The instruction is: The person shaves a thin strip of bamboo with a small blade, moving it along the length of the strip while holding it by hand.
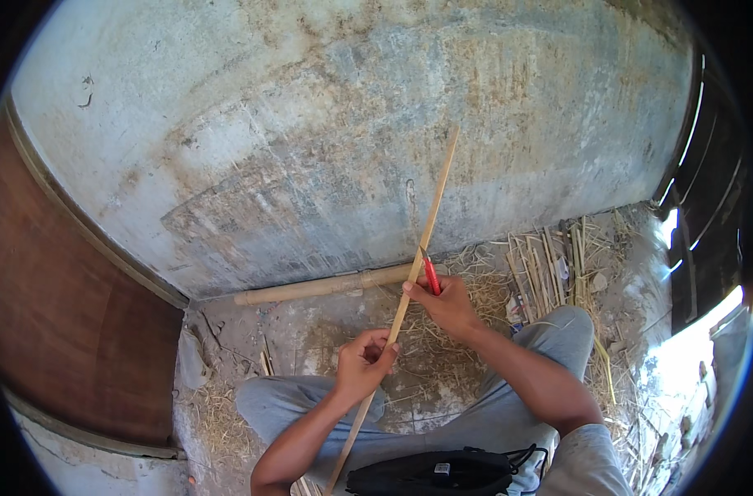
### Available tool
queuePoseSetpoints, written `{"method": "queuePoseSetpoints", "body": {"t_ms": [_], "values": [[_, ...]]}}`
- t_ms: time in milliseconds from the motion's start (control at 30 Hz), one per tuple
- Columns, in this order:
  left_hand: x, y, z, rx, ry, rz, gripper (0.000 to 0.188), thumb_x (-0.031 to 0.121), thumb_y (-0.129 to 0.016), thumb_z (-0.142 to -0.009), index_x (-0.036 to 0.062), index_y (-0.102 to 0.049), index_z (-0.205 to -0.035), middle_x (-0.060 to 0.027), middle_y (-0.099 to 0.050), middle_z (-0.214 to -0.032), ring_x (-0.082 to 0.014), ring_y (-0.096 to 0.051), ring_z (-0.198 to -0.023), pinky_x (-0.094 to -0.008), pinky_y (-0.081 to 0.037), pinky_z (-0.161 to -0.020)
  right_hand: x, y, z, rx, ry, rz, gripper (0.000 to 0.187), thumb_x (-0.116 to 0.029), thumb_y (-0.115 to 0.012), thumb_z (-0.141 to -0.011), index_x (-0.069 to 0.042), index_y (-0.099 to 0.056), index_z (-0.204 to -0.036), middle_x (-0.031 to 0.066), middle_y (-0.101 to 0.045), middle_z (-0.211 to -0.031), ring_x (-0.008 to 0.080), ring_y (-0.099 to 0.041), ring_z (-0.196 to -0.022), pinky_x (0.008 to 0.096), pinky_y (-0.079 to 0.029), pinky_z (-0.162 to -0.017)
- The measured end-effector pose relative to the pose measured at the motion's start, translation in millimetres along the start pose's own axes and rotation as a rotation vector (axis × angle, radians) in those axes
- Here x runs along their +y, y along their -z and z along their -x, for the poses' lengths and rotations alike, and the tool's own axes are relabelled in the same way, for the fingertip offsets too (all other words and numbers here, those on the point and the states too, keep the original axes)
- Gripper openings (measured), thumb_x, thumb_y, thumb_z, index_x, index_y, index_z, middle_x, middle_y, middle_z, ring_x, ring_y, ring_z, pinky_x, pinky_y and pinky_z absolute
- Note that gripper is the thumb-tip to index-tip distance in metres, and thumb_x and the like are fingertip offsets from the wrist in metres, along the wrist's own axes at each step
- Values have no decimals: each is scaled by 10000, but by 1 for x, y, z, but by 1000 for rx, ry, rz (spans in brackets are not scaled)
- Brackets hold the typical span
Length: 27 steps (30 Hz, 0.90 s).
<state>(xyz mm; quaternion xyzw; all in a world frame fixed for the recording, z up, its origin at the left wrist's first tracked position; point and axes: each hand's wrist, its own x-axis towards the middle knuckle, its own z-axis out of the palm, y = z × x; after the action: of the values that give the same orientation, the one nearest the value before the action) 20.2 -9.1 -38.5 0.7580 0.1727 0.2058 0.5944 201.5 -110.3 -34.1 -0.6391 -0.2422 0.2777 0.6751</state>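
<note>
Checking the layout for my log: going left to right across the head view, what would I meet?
Broad reddish-brown panel, person's bare left hand, slim red-handled knife, loose pile of narrow tan sticks, dark panel with bright gaps.

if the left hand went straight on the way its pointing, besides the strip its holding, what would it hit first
Probably the right hand, which holds a red-handled knife farther up the strip, though depth is hard to judge from one view.
</note>
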Motion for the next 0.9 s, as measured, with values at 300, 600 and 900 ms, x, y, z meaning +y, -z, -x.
{"method": "queuePoseSetpoints", "body": {"t_ms": [300, 600, 900], "values": [[7, 14, 0, -131, 319, 362, 251, 97, -483, -982, -69, -615, -1115, -104, -642, -768, -167, -622, -529, -267, -520, -496, 0, -1, 0, -57, 21, -12, 285, -283, -757, -874, 0, -735, -850, 32, -702, -746, 59, -591, -664, 237, -453, -611], [9, 15, -1, -141, 389, 476, 261, 106, -492, -983, -75, -609, -1129, -113, -638, -778, -174, -616, -508, -275, -515, -469, -4, 0, 1, -56, -5, -6, 275, -276, -747, -879, -3, -734, -846, 29, -700, -743, 56, -591, -685, 236, -449, -625], [10, 17, -2, -169, 411, 536, 301, 153, -509, -1000, -60, -586, -1198, -107, -647, -826, -174, -639, -554, -271, -528, -479, 2, -3, 1, -97, 47, -33, 252, -235, -761, -865, 12, -731, -904, 46, -706, -784, 70, -610, -720, 253, -476, -657]]}}
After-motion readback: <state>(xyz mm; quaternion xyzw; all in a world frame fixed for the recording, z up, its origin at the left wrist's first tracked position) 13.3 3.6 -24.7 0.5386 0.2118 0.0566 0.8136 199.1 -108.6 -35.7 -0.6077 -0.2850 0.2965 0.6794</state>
